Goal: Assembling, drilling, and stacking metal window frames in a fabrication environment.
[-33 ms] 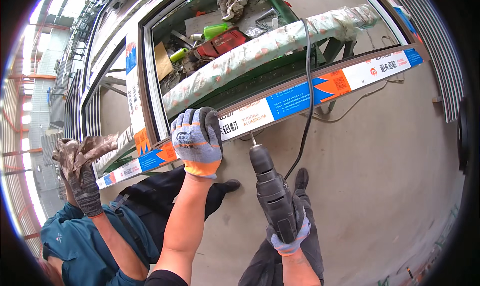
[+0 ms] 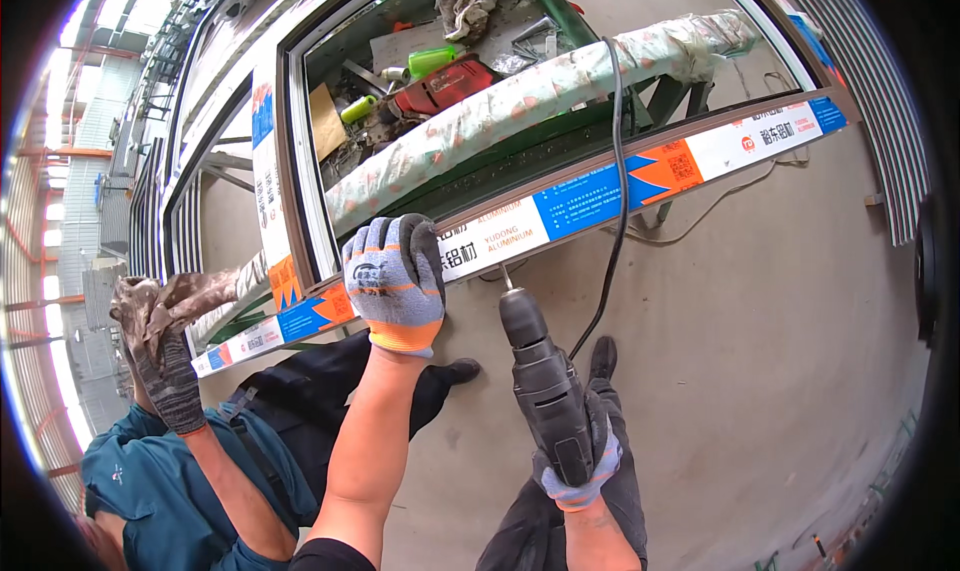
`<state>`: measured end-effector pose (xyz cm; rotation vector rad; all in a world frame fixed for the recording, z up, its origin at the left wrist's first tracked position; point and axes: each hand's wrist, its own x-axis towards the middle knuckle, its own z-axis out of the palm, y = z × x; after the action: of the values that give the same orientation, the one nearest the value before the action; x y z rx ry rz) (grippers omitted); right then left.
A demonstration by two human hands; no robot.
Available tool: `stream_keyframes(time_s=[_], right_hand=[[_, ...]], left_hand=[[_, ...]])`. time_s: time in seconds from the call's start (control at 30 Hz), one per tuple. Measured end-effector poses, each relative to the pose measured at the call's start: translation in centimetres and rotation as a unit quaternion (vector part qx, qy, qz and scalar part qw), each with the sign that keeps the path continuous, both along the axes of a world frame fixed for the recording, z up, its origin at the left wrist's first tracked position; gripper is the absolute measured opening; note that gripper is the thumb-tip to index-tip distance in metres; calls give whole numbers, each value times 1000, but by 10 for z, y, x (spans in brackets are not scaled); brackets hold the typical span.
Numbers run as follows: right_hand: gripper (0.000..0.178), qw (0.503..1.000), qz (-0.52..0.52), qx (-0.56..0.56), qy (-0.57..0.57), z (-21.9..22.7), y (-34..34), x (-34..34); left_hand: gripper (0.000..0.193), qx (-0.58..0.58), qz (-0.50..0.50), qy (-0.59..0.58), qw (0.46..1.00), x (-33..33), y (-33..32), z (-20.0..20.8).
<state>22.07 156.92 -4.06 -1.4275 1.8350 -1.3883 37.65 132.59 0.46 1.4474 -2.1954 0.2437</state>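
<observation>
My gloved left hand (image 2: 393, 283) is closed over the near rail of a brown metal window frame (image 2: 590, 199), which carries white, blue and orange protective film. In my right hand (image 2: 592, 466) is a black corded power drill (image 2: 545, 381), held by its rear. The drill points away from me, and its thin bit (image 2: 507, 274) reaches the near edge of the rail, right of my left hand. Whether the tip is inside the metal cannot be made out. A black cable (image 2: 618, 171) loops from the drill up over the rail.
At left a co-worker in a teal shirt (image 2: 190, 491) holds a brownish cloth (image 2: 165, 306) in gloved hands. Beneath the frame stands a green bench with a wrapped padded bar (image 2: 530, 101), a red power tool (image 2: 445, 86) and a crumpled rag (image 2: 466, 9). Long metal profiles (image 2: 860, 101) lie at right.
The co-worker's cloth and gloved hand have shifted very slightly. My hands, the drill and the frame look the same.
</observation>
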Motion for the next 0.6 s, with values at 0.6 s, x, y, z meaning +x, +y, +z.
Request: stream_keyframes(time_s=[0.6], right_hand=[[69,1000,27,14,7,-3,-4,-7]], left_hand=[[11,-10,-7,-2,1000,0,0,2]])
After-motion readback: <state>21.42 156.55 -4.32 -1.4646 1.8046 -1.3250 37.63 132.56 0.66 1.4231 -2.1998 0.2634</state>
